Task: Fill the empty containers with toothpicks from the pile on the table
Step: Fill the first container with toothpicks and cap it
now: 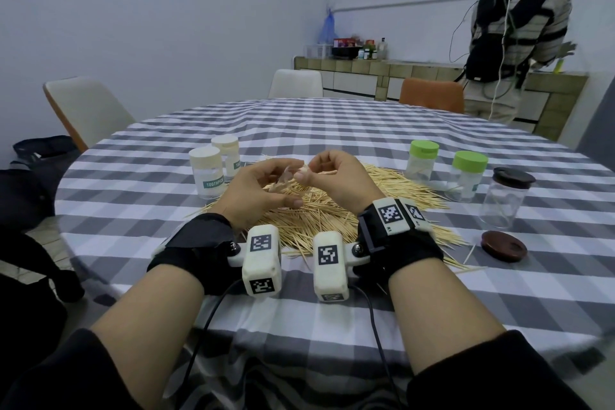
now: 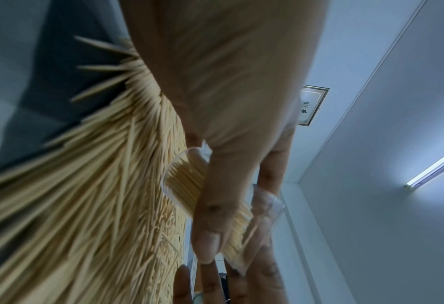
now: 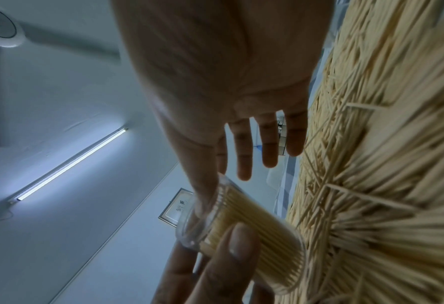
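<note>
Over the toothpick pile (image 1: 332, 216) my left hand (image 1: 263, 186) grips a small clear container (image 1: 283, 181), tilted and packed with toothpicks. In the left wrist view my left hand (image 2: 241, 102) has its thumb lying across the clear container (image 2: 181, 183). My right hand (image 1: 336, 176) meets the container's open end, thumb and forefinger pinching at the rim. In the right wrist view my right hand (image 3: 215, 72) has its thumb at the mouth of the clear container (image 3: 262, 242) and its other fingers loosely bent. The pile (image 3: 384, 144) spreads below.
Two cream-lidded containers (image 1: 205, 170) stand left of the pile, two green-lidded ones (image 1: 467, 175) to its right. Further right are a clear jar with a dark lid (image 1: 506, 196) and a loose dark lid (image 1: 504, 246). A person (image 1: 512, 43) stands at the counter behind.
</note>
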